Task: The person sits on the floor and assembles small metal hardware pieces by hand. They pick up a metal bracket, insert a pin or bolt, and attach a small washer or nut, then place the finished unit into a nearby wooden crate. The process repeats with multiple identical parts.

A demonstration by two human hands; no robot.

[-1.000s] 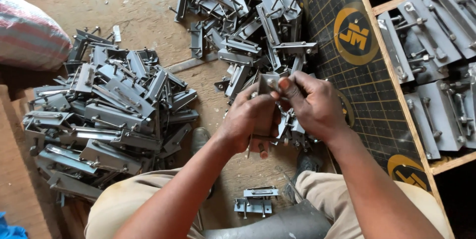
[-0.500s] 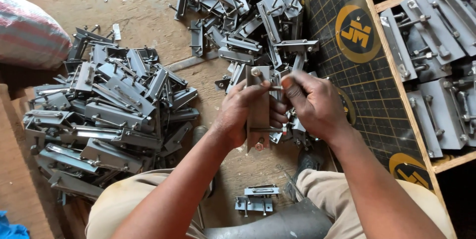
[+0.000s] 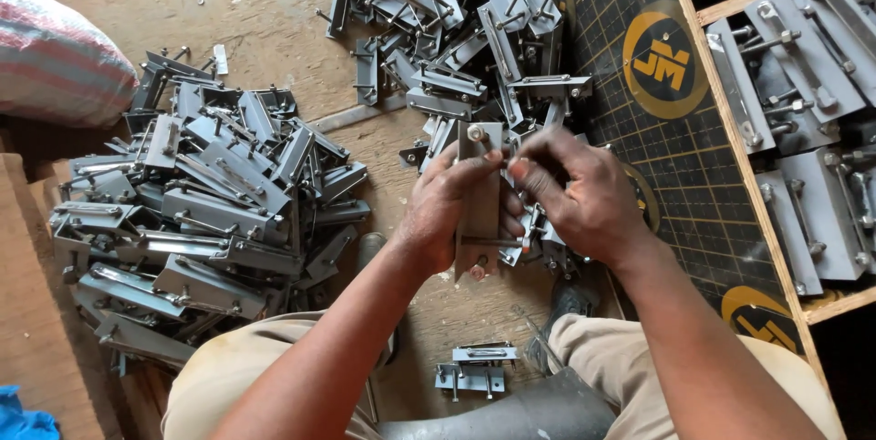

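Head view, looking straight down between the knees. Grey metal bracket (image 3: 479,198) held upright in the picture, long axis running away from the body, bolt end at the top and far from the lap. Left hand (image 3: 447,212) wrapped round its left edge and back, fingers clamped on the bracket, thumb lying across the upper face near the bolt head (image 3: 474,133). Right hand (image 3: 584,198) just beside the bracket on its right, fingers (image 3: 522,169) pinched together at the upper right edge, touching or all but touching the metal; whether something small sits in the pinch, cannot tell. So: bracket directly left of the right fingertips, already in the left grip, left hand the carrier and right hand the nearer to the top end.

Below the held piece, a slim rod crossing its lower part sideways, near the right thumb.

On the floor, well to the left, a loose heap of like brackets (image 3: 210,212); beyond the hands, a second heap (image 3: 456,29) spilling onto a dark gridded mat (image 3: 675,175). On the right, a wooden crate (image 3: 730,130) with more brackets laid in rows. Between the knees, two small pieces (image 3: 474,367) lying apart. Striped sack (image 3: 55,57) at upper left.
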